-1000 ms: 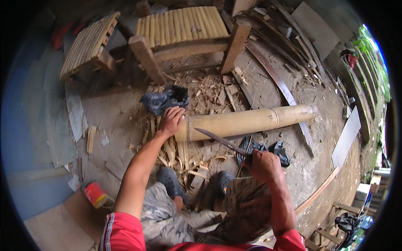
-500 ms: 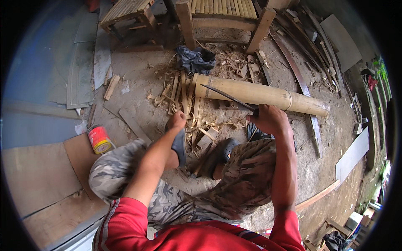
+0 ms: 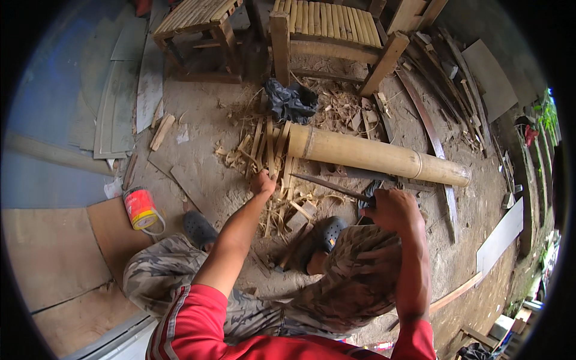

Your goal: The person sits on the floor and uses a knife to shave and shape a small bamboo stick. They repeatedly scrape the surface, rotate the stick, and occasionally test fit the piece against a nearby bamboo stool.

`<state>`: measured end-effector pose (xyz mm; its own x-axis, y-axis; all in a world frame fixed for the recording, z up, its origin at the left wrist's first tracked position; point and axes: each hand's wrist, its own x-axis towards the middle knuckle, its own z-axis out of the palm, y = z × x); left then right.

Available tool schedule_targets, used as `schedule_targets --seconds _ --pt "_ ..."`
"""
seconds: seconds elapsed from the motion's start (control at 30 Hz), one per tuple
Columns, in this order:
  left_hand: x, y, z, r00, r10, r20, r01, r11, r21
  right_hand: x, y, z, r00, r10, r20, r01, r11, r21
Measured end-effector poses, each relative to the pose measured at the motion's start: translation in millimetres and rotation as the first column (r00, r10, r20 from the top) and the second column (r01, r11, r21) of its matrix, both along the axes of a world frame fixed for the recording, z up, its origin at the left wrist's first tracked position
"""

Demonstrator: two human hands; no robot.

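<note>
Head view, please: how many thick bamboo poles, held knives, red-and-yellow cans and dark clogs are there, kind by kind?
Thick bamboo pole: 1
Held knife: 1
Red-and-yellow can: 1
Dark clogs: 2
Total: 5

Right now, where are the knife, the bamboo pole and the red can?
Knife (image 3: 333, 186), head view, middle of the blade.
Bamboo pole (image 3: 372, 153), head view, its middle section.
Red can (image 3: 140, 204), head view, side wall.

The bamboo pole is pale tan, ringed with brownish lines. Beyond its left end, the plastic bag is black; well to its left, the can is red and yellow. Nearer than the pole, the knife is dark, the trousers camouflage-patterned, the shirt red (pale stripes run along its left sleeve).
</note>
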<state>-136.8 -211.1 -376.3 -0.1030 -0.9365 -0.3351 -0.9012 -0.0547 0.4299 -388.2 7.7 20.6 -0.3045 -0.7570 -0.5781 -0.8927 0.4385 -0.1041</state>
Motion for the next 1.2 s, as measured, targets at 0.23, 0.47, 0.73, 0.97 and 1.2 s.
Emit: schedule_targets --seconds 0.23,0.47,0.73,0.97,1.2 --pt "-21 -14 13 0.988 -0.138 0.071 0.131 0.986 0.099 5 -17 11 1.0 0.028 0.004 -0.027 0.992 -0.124" --pt "11 -14 101 0.987 0.002 -0.162 -0.011 0.999 -0.052 6 -14 9 0.992 0.126 0.009 -0.121 0.971 -0.207" --pt "131 -7 222 0.992 0.02 -0.125 -0.018 1.0 0.021 13 -1 6 0.99 0.133 0.053 -0.119 0.969 -0.215" --pt "167 87 253 0.984 0.175 -0.024 -0.176 0.97 -0.169 9 10 2 0.993 0.107 0.041 -0.094 0.966 -0.243" --pt "205 101 182 0.909 0.361 -0.206 -0.352 0.933 0.083 55 2 -26 0.999 0.049 -0.007 -0.049 0.949 -0.311"
